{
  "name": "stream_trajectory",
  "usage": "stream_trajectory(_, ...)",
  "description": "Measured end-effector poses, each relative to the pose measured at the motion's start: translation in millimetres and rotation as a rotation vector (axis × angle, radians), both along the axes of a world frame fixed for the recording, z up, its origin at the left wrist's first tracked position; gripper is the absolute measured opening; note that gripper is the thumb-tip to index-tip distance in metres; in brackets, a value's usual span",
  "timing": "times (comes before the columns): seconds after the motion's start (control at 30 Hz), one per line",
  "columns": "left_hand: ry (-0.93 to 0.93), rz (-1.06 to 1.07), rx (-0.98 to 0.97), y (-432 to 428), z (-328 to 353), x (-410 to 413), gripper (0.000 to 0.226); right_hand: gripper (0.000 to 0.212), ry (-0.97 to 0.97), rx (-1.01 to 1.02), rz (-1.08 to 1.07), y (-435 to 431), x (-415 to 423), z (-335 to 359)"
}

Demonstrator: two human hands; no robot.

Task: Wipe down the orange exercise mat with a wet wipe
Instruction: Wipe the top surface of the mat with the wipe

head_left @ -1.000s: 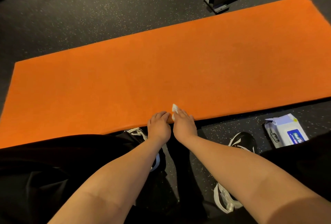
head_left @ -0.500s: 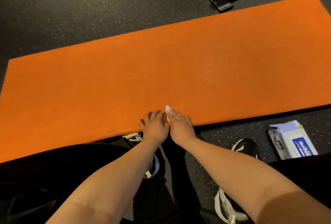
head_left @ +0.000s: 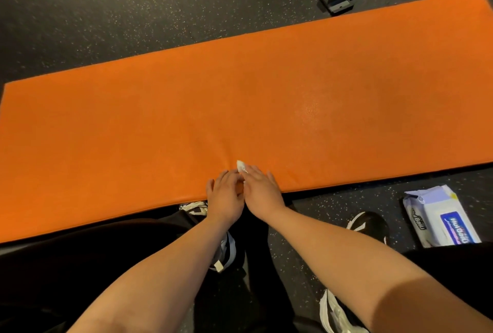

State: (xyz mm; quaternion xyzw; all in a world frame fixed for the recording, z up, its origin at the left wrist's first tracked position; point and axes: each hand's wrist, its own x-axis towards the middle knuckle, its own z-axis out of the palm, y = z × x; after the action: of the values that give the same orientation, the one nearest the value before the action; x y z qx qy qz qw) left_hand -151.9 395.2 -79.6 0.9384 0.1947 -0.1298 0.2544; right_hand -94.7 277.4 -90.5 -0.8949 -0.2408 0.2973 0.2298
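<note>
Since a second ago the left hand (head_left: pixel 225 195) has uncurled and lies relaxed on the near edge of the orange rectangular exercise mat (head_left: pixel 160 124). Beside it the right hand (head_left: pixel 262 191), fingers straight, presses the white wet wipe (head_left: pixel 241 166), mostly hidden beneath them.

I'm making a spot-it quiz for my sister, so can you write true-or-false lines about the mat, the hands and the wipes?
1. The orange mat lies on a dark speckled floor. True.
2. The pack of wipes sits on the mat. False: it lies on the floor, off the mat's near edge.
3. The left hand and right hand touch the mat side by side. True.
4. The white wipe lies alone, far from both hands. False: it peeks out at the right hand's fingertips.
5. The person is barefoot. False: black-and-white shoes show.
</note>
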Motion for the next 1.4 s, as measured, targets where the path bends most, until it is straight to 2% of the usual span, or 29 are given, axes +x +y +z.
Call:
stream_trajectory(0.1, 0.0, 0.036, -0.006, 2, 2, 3, 0.019, 0.049, -0.071, -0.05, 0.044, -21, 9, 1)
stream_trajectory(0.27, 0.022, 0.09, -0.065, -3, 5, 6, 0.007, 0.052, -0.01, -0.256, -0.259, -52, 19, 1)
stream_trajectory(0.33, 0.004, 0.094, -0.077, -3, 6, 6, 0.006, 0.051, 0.003, -0.202, -0.26, -44, 7, 8)
stream_trajectory(0.43, -0.015, 0.082, -0.071, -2, 8, 6, 0.007, 0.049, -0.004, -0.044, -0.108, -30, -15, 21)
stream_trajectory(0.53, -0.012, 0.066, -0.063, -3, 13, 7, 0.008, 0.048, -0.014, -0.01, -0.047, -37, -16, 26)
stream_trajectory(0.6, -0.024, 0.069, -0.112, -5, 18, 8, 0.007, 0.049, -0.041, -0.062, -0.104, -50, -5, 26)
stream_trajectory(0.67, -0.034, 0.078, -0.161, -12, 23, 8, 0.009, 0.049, -0.007, -0.121, -0.256, -62, 7, 28)
stream_trajectory(0.77, -0.039, 0.05, -0.137, -30, 24, 2, 0.01, 0.049, 0.03, -0.158, -0.347, -65, 6, 32)
stream_trajectory(0.87, -0.071, 0.047, -0.104, -38, 21, -3, 0.007, 0.047, 0.025, -0.084, -0.252, -60, -10, 33)
stream_trajectory(1.03, -0.068, -0.011, -0.059, -34, 18, -8, 0.008, 0.049, 0.079, -0.009, 0.119, -62, -9, 22)
stream_trajectory(1.13, -0.026, -0.041, -0.009, -37, 15, -4, 0.021, 0.05, 0.045, -0.149, 0.101, -66, 9, 18)
stream_trajectory(1.27, 0.033, -0.029, 0.01, -31, 14, 13, 0.042, 0.059, 0.066, -0.366, -0.221, -71, 25, 11)
stream_trajectory(1.33, 0.091, -0.047, 0.039, -27, 12, 20, 0.044, 0.064, 0.085, -0.347, -0.207, -60, 23, 6)
stream_trajectory(1.4, 0.161, -0.07, 0.067, -24, 7, 27, 0.048, 0.066, 0.087, -0.233, -0.096, -43, 16, 1)
